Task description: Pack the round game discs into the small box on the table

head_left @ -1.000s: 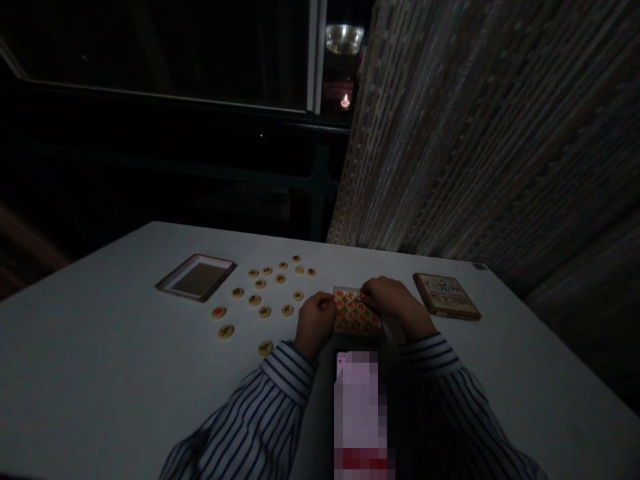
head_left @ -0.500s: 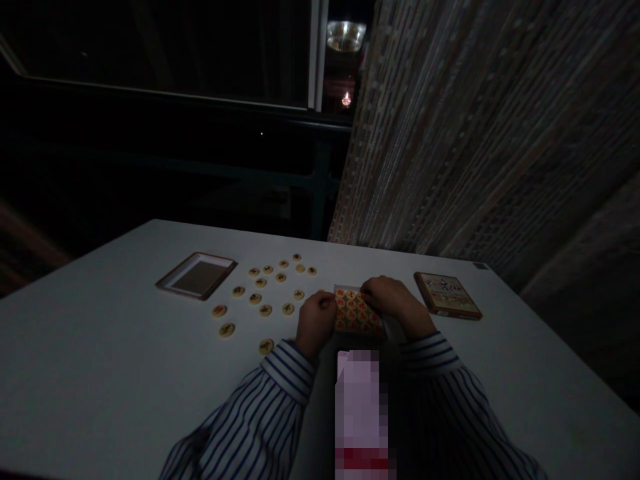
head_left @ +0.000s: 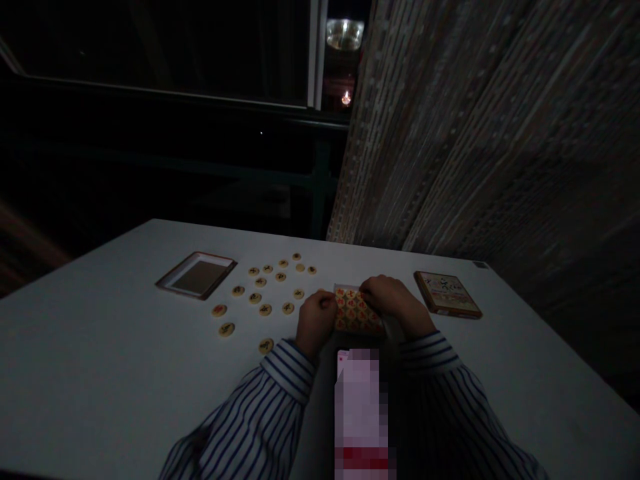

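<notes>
In the head view, a small open box (head_left: 342, 287) stands on the table in front of me, filled with rows of red-lettered xiangqi pieces (head_left: 351, 303). My left hand (head_left: 317, 320) is closed at the box's left edge, thumb and curled fingers against its side. Over the far right corner lies my right hand (head_left: 394, 300), its fingers bent down and closed on a piece in the top row; the fingertips are partly hidden. Several dark-lettered xiangqi pieces (head_left: 265, 309) lie scattered left of the box, and one red-lettered piece (head_left: 219, 311) is among them.
An open shallow box half (head_left: 166, 283) lies at the left of the white table (head_left: 125, 353). At the right is a flat printed box part (head_left: 447, 293). A phone (head_left: 342, 356), mostly blurred out, sits between my forearms. A string curtain (head_left: 400, 133) hangs beyond the table's edge.
Both hands hold nearly the same place at the box. Scattered pieces and box parts lie as before; the view has shifted only very slightly.
</notes>
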### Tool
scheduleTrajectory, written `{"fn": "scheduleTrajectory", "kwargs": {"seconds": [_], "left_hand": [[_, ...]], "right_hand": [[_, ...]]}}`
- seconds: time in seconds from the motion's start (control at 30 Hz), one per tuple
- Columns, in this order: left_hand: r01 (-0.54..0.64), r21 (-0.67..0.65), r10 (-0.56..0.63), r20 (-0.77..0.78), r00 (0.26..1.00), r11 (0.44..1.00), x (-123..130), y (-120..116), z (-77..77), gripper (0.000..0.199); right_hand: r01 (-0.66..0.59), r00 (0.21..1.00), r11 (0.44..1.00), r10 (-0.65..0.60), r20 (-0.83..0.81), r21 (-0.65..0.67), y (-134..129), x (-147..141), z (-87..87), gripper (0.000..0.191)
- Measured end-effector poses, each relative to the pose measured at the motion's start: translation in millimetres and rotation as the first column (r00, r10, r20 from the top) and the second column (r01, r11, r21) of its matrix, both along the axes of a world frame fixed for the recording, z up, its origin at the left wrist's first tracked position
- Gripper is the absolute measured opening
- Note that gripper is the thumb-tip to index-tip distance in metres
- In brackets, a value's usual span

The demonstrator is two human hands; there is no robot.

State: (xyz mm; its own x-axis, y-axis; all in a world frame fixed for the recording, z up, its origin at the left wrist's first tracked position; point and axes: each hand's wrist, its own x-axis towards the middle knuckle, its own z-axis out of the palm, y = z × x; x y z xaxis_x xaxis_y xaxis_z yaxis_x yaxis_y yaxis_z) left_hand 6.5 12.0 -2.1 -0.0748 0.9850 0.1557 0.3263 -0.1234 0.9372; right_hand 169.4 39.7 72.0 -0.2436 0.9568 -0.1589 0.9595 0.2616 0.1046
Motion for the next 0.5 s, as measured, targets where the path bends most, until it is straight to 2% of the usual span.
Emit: {"fn": "scheduleTrajectory", "kwargs": {"seconds": [0.5], "left_hand": [[-0.001, 0.02, 0.002, -0.031, 1.0, 1.0, 0.1, 0.0, 0.8, 0.018]], "right_hand": [[-0.036, 0.999, 0.999, 0.036, -0.002, 0.034, 0.6, 1.4, -1.8, 0.03]]}}
